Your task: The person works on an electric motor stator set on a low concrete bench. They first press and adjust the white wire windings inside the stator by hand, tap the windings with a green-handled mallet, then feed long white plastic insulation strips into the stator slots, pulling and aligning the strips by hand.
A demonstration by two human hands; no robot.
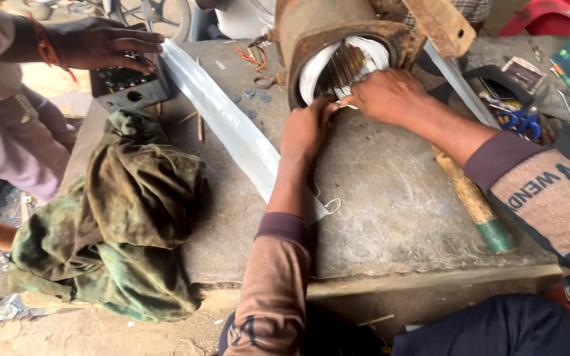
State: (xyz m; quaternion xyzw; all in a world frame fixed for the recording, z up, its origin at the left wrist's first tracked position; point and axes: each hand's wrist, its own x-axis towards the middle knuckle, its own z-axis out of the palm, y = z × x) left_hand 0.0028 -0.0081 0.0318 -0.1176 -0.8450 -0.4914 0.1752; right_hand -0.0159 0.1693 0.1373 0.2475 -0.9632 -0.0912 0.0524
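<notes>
Left hand (306, 128) pinching white insulation strip (346, 104) | right hand (387, 95) pressing, grip closed on strip | stator (338, 49) lying at 12 o'clock, bore facing hands | right nearer

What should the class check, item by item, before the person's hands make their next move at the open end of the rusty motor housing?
1. Both hands at the opening: left hand, right hand: ok.
2. Motor housing resting on the slab: ok.
3. White strip free of the hands: ok.
4. Another person's hand away from the opening: ok.
5. Grip on the white winding: cannot tell.
</notes>
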